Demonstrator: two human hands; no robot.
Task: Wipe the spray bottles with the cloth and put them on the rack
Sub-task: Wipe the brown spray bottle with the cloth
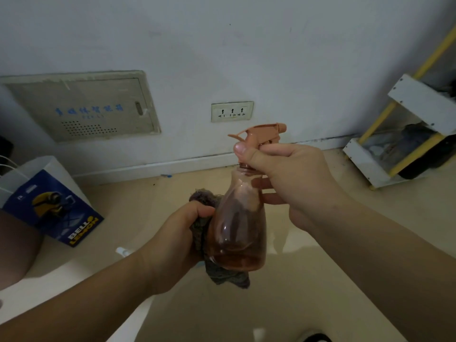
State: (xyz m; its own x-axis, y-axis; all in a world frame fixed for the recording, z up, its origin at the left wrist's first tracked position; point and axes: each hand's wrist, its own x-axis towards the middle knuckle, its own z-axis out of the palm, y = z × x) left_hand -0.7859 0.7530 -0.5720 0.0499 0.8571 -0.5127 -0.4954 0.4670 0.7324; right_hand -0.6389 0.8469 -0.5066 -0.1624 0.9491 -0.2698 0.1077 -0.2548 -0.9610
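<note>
pale glossy floor tiles (222,317) spread beneath both forearms. closest, the left hand (177,233) is clenched around a bunched grey-green woven cloth (222,275), pressing it against the lower left side of a translucent brown-pink plastic spray bottle (239,233). a loose end of the cloth hangs below the bottle's base. the bottle is held in the air, nearly upright, between the two hands. just above and right of the left hand, the right hand (283,178) grasps the bottle's neck, thumb on the collar under the pink trigger head. well left of the left hand, a blue and white paper carrier bag (54,206) with a yellow cartoon figure stands on the floor. well right of the right hand stands a white and yellow shelf rack (419,99). beyond the hands, the pale wall (271,45) carries a white triple socket plate (232,111) and, further left, a grey metal panel door (81,107) with blue lettering.
</note>
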